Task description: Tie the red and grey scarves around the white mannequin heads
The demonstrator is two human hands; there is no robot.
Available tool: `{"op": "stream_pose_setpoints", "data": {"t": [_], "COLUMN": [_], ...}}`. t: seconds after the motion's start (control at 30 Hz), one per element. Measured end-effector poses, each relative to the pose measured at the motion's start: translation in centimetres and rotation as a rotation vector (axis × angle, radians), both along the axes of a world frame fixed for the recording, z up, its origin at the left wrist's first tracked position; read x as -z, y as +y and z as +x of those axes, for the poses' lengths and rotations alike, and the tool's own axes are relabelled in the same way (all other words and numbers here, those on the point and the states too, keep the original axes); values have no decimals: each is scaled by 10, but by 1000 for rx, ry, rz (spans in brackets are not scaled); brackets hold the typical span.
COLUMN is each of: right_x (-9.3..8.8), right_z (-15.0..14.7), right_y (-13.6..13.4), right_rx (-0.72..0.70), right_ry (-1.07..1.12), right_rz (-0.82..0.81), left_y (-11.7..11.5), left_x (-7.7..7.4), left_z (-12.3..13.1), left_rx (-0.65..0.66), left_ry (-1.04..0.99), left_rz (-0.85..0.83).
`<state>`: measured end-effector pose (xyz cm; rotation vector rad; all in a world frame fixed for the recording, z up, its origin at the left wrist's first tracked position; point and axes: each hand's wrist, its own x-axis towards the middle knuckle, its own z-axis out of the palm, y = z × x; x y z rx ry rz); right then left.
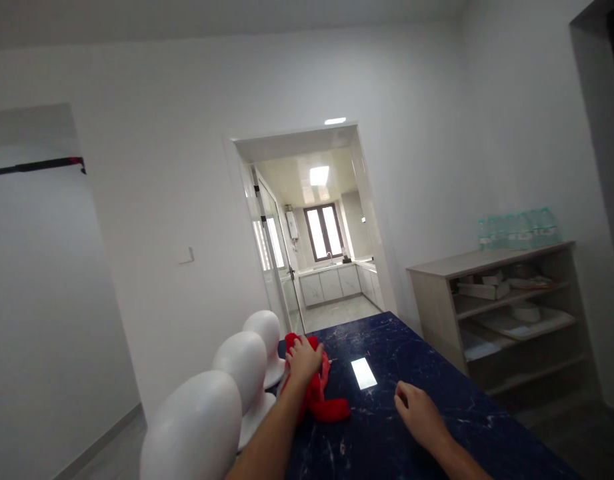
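Observation:
My left hand (305,360) reaches over a bunched red cloth item (331,410) on the dark blue table, its fingers closed on the fabric. One end of the cloth lies stretched toward the right; its exact kind cannot be made out. Beside my left forearm stand three smooth white mannequin heads (191,427) in a row along the table's left side. My right hand (421,413) hovers over or rests on the table, right of the cloth, with fingers curled in and nothing visible in them.
The dark blue marbled table (401,347) carries a bright white rectangle (363,373), possibly reflected light. Right of it stands a wooden shelf unit (491,263) with water bottles (519,230) on top. Beyond the table, a doorway opens onto a kitchen (331,283).

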<state>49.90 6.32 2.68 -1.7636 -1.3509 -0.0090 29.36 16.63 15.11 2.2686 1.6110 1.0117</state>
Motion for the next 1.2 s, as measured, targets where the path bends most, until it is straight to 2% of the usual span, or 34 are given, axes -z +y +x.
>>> {"op": "stream_pose_setpoints", "data": {"t": [0.07,0.13,0.2,0.23,0.3,0.33,0.43,0.6,0.7,0.8,0.9,1.07,1.2], "right_x": [0,2,5,7,12,14,18,16,15,14,13,10,10], "right_z": [0,1,3,4,8,10,12,8,7,7,8,7,6], "right_y": [0,1,2,3,5,6,6,1,-1,-2,-2,-1,-1], "right_rx": [-4,-30,-66,-83,-114,-124,-131,-100,-95,-92,-93,-100,-97], "right_ry": [-40,-65,-74,-75,-75,-75,-74,-62,-56,-38,6,49,46], "right_rz": [-26,-52,-77,-88,-106,-113,-125,-118,-105,-90,-74,-51,-42], "left_y": [-8,-23,-43,-55,-73,-79,-81,-54,-37,-23,-14,-4,9], "left_x": [23,55,89,104,122,125,116,85,72,65,66,84,89], "left_z": [-2,-10,-22,-28,-43,-51,-77,-104,-107,-103,-94,-82,-83], "left_rx": [34,90,197,248,308,308,198,-20,-48,-30,-1,148,121], "left_ry": [75,182,353,368,368,368,438,501,409,353,338,377,380], "left_rz": [-44,-107,-150,-169,-176,-165,-95,13,37,-17,-28,14,-110]}}
